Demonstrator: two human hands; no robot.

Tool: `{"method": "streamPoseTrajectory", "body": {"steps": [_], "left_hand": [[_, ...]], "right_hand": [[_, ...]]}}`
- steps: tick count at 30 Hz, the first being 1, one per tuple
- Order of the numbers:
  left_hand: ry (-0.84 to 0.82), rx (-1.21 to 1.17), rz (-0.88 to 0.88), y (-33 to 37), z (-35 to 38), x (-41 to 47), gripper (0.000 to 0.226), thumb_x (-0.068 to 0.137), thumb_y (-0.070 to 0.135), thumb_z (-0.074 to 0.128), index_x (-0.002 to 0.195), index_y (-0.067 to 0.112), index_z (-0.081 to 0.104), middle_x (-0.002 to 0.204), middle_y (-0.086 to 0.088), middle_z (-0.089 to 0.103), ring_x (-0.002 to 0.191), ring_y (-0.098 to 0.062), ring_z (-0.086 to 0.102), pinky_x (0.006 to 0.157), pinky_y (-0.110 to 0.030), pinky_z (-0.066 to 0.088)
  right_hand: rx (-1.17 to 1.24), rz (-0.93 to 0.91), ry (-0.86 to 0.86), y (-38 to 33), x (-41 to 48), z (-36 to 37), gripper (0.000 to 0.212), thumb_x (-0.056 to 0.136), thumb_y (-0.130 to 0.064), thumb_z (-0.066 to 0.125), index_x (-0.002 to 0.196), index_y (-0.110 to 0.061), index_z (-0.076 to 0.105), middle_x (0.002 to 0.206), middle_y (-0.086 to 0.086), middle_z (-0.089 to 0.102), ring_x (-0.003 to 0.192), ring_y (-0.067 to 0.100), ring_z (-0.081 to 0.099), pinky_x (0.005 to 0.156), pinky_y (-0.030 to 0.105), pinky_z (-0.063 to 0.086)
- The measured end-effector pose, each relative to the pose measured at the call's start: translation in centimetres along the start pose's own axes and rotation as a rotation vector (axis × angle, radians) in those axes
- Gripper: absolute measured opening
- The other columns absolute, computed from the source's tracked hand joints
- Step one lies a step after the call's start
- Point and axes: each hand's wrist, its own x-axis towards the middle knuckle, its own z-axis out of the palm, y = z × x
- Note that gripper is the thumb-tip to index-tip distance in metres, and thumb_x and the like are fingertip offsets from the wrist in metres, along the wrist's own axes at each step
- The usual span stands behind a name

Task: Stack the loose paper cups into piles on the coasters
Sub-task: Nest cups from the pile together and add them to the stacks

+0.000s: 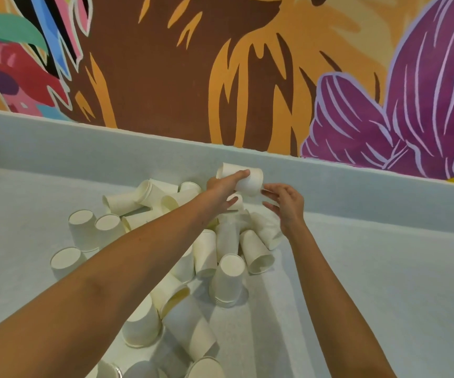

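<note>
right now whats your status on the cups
Left hand gripping a paper cup held sideways; right hand open beside it. Loose cups piled on counter. No coasters visible.

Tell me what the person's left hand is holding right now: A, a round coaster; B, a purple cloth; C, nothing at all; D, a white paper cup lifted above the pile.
D: the left hand grips a white paper cup raised above the heap, with the right hand open beside it.

The left hand [224, 186] holds a white paper cup [249, 181] on its side above the pile of loose cups [215, 249] on the grey surface [370, 282], with the right hand [285, 204] fingers [268, 191] spread just beside the cup.
</note>
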Motion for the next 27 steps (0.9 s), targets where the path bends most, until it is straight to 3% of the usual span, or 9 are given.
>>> {"method": "streamPoseTrajectory", "body": {"steps": [4,6,9,11,14,19,22,24,27], "left_hand": [[0.017,-0.043,-0.026,0.0,-0.5,-0.1,0.08,0.062,0.028,0.089,0.129,0.018,0.045,0.124,-0.004,0.055,0.111,-0.02,0.055,0.073,-0.03,0.051],[0.02,-0.044,-0.022,-0.2,-0.6,0.0,0.077,0.064,0.026,0.088,0.127,0.016,0.046,0.122,-0.004,0.056,0.11,-0.02,0.053,0.07,-0.028,0.051],[0.036,-0.025,-0.01,-0.3,-0.8,0.2,0.075,0.065,0.022,0.087,0.128,0.016,0.046,0.124,-0.004,0.054,0.114,-0.021,0.051,0.081,-0.03,0.05],[0.038,-0.022,-0.007,-0.3,-0.8,0.2,0.074,0.067,0.021,0.086,0.129,0.015,0.045,0.125,-0.004,0.053,0.116,-0.022,0.05,0.086,-0.031,0.049],[0.029,-0.009,-0.004,-0.4,-1.0,0.3,0.075,0.068,0.021,0.086,0.129,0.015,0.044,0.126,-0.005,0.053,0.117,-0.023,0.05,0.084,-0.03,0.049],[0.013,0.016,-0.02,-0.6,-1.2,0.0,0.078,0.067,0.022,0.087,0.131,0.016,0.042,0.127,-0.007,0.052,0.117,-0.024,0.051,0.08,-0.031,0.049],[0.009,0.038,-0.026,-0.7,-1.3,-0.2,0.081,0.068,0.023,0.086,0.134,0.018,0.04,0.13,-0.007,0.05,0.119,-0.026,0.049,0.085,-0.036,0.051],[-0.007,0.078,-0.02,-0.7,-1.3,-0.4,0.079,0.071,0.024,0.084,0.135,0.019,0.038,0.131,-0.007,0.049,0.12,-0.026,0.049,0.087,-0.042,0.051],[-0.041,0.161,0.017,-0.5,-1.1,-0.9,0.075,0.075,0.029,0.082,0.135,0.019,0.038,0.128,-0.004,0.049,0.114,-0.024,0.049,0.064,-0.038,0.05]], "right_hand": [[-0.714,-0.137,0.166,2.1,4.0,-3.1,0.027,0.085,-0.017,0.066,0.111,-0.011,0.064,0.123,0.01,0.057,0.117,0.031,0.054,0.097,0.04,0.045],[-1.07,-0.117,0.095,3.0,5.5,-4.4,0.048,0.086,-0.018,0.066,0.132,-0.011,0.052,0.147,0.012,0.037,0.133,0.034,0.037,0.106,0.044,0.035],[-1.315,-0.001,-0.07,4.1,6.6,-5.3,0.065,0.089,-0.023,0.063,0.146,-0.014,0.033,0.158,0.008,0.019,0.141,0.033,0.025,0.112,0.048,0.031],[-1.341,0.041,-0.08,4.9,6.5,-5.2,0.068,0.089,-0.025,0.064,0.147,-0.015,0.029,0.155,0.008,0.026,0.138,0.034,0.03,0.109,0.049,0.034],[-1.339,-0.058,0.072,5.2,6.0,-4.3,0.049,0.089,-0.029,0.064,0.131,-0.012,0.046,0.138,0.012,0.041,0.125,0.031,0.041,0.099,0.046,0.039],[-1.079,-0.014,0.097,5.4,5.8,-4.0,0.032,0.085,-0.024,0.071,0.104,-0.002,0.058,0.134,0.017,0.035,0.103,0.03,0.052,0.095,0.034,0.043],[-1.015,0.013,0.062,5.0,5.2,-4.3,0.024,0.081,-0.016,0.074,0.093,-0.005,0.057,0.109,0.016,0.055,0.086,0.027,0.056,0.074,0.029,0.042],[-0.954,-0.105,0.079,4.4,4.7,-4.3,0.02,0.082,-0.012,0.072,0.091,-0.006,0.055,0.101,0.015,0.058,0.09,0.03,0.059,0.072,0.029,0.042],[-0.918,-0.374,0.09,2.6,3.5,-3.2,0.031,0.083,-0.013,0.07,0.107,-0.01,0.051,0.113,0.011,0.053,0.1,0.028,0.055,0.088,0.037,0.047]]}}
